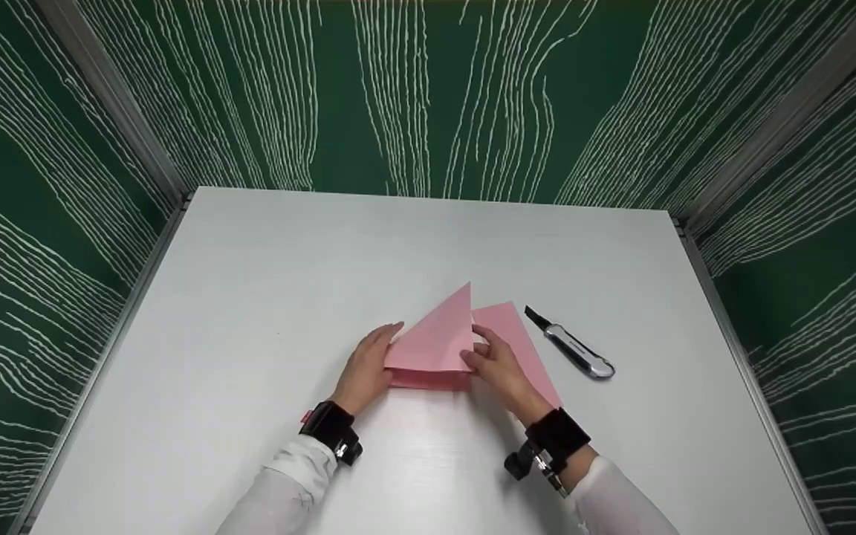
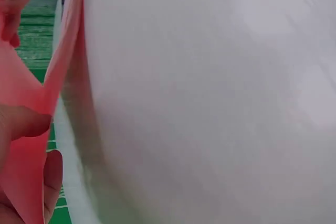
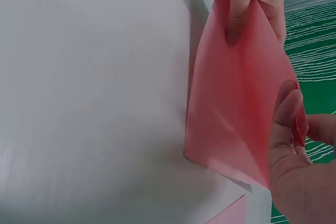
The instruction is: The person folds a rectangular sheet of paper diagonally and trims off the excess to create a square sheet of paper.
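A pink sheet of paper (image 1: 435, 338), folded to a triangular peak with an open fold along its near edge, is held up between both hands. My left hand (image 1: 365, 370) grips its left corner; in the left wrist view the thumb (image 2: 29, 121) lies on one face and a finger (image 2: 52, 179) behind it. At the right edge my right hand (image 1: 501, 369) pinches the paper between thumb and fingers, also seen in the right wrist view, where the thumb (image 3: 287, 106) presses on the pink surface (image 3: 241, 103).
A second pink sheet (image 1: 513, 327) lies on the white table (image 1: 272, 282), partly under the right hand and wrist. To its right lies a utility knife (image 1: 580, 351) with a silver and black handle, its dark tip pointing away. Green walls with white lines (image 1: 398, 96) surround the table.
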Demonstrator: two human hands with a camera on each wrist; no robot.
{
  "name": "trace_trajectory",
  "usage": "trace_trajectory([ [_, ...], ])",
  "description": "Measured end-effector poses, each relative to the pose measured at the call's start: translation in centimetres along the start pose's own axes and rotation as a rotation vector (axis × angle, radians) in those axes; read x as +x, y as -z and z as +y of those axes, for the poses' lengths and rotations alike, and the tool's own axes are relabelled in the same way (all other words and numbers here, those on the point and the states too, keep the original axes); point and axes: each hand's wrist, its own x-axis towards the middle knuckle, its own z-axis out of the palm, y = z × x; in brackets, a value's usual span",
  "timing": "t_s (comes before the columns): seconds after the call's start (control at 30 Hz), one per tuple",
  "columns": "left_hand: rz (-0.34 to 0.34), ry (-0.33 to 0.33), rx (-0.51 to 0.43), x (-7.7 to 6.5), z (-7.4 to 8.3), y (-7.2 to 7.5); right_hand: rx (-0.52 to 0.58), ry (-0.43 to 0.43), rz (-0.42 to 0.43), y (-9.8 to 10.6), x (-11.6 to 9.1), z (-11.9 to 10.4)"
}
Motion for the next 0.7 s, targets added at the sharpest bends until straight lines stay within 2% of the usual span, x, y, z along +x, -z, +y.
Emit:
trace_trajectory([
  [0.13, 0.06, 0.07, 0.018, 0.2, 0.4, 0.9, 0.032, 0.031, 0.014, 0.1, 0.0, -0.5],
  [0.23, 0.12, 0.042, 0.069, 0.3, 0.8, 1.6, 0.04, 0.053, 0.018, 0.2, -0.1, -0.9],
  [0.3, 0.176, -0.006, 0.1, 0.3, 1.0, 1.9, 0.058, 0.066, 0.013, 0.2, -0.1, -1.1],
  [0.47, 0.315, -0.178, 0.159, 0.4, 1.3, 2.5, 0.088, 0.073, 0.019, 0.3, -0.1, -1.6],
  [0.57, 0.354, -0.265, 0.214, 0.4, 1.3, 2.6, 0.082, 0.069, 0.028, 0.3, -0.1, -1.6],
  [0.7, 0.379, -0.362, 0.35, 0.2, 1.3, 2.5, 0.046, 0.066, 0.028, 0.4, 0.1, -1.1],
])
